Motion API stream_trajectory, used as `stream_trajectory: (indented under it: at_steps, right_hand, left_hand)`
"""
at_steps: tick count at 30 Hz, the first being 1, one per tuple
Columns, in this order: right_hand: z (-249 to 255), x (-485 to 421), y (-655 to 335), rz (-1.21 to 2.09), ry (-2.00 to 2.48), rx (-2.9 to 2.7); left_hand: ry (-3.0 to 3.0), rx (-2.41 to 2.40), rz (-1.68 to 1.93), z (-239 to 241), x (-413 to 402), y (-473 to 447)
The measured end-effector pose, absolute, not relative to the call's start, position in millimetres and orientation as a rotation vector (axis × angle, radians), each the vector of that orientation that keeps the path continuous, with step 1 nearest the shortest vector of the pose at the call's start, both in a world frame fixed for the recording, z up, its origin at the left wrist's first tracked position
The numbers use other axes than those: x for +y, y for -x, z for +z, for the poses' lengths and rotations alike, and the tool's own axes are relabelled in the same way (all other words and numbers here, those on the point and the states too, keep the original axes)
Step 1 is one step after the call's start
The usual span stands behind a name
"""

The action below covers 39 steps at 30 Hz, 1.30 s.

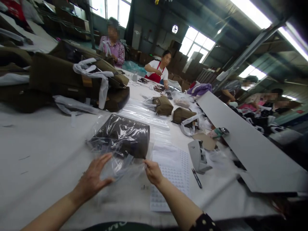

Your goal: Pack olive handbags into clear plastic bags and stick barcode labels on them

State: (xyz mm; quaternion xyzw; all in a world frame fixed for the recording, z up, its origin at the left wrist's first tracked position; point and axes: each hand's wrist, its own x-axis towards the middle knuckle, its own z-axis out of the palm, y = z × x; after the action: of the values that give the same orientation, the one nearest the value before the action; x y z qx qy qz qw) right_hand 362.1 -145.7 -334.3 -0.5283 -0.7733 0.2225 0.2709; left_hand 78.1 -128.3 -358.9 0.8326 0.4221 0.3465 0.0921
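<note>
Hands apart: our left hand (95, 178) flat, fingers spread on the plastic bag (113, 160); right hand (152, 171) pinches its near edge. Bagged brown purse (125, 136) lies just ahead, long axis left-right, beside sticker sheet (168, 173).

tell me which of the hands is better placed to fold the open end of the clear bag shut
Right, probably: the right hand already pinches the clear plastic bag at its open edge, while the left hand lies flat on it.

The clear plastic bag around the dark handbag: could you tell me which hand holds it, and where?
The right hand pinches the clear plastic bag at its open near edge. The left hand lies flat on the same end, fingers spread, not gripping.
</note>
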Motion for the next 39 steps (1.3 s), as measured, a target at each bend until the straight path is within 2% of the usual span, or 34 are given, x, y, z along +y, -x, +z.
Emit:
stream_trajectory:
  at_steps: [2, 4, 9, 15, 20, 26, 30, 36, 39]
  right_hand:
    - [-323, -141, -353, 0.769, 1.565, -1.854]
    - [-320, -143, -348, 0.793, 1.529, -1.814]
    - [-346, -163, -349, 0.407, 1.286, -1.853]
    - [-372, -168, -339, 0.236, 1.210, -1.756]
    - [-368, -159, -329, 0.132, 1.263, -1.720]
    - [-374, -161, -328, 0.118, 1.297, -1.678]
    - [-377, -166, -333, 0.102, 1.343, -1.621]
    - [-371, -184, -347, 0.299, 1.164, -1.868]
    - [-370, -185, -338, 0.295, 1.154, -1.794]
  left_hand:
    - [-2.563, 1.200, 0.890, -363, -161, -69]
    - [-2.554, 1.234, 0.912, -370, -184, -65]
    - [-2.217, 1.451, 1.315, -378, -196, -58]
    - [-2.132, 1.569, 1.305, -379, -197, -55]
    - [-2.394, 1.322, 1.238, -386, -198, -53]
    - [-2.204, 1.427, 1.293, -393, -222, -43]
    - [-2.292, 1.424, 1.277, -393, -225, -39]
    - [-2.185, 1.492, 1.406, -398, -210, -18]
    - [-2.115, 1.573, 1.373, -395, -212, -16]
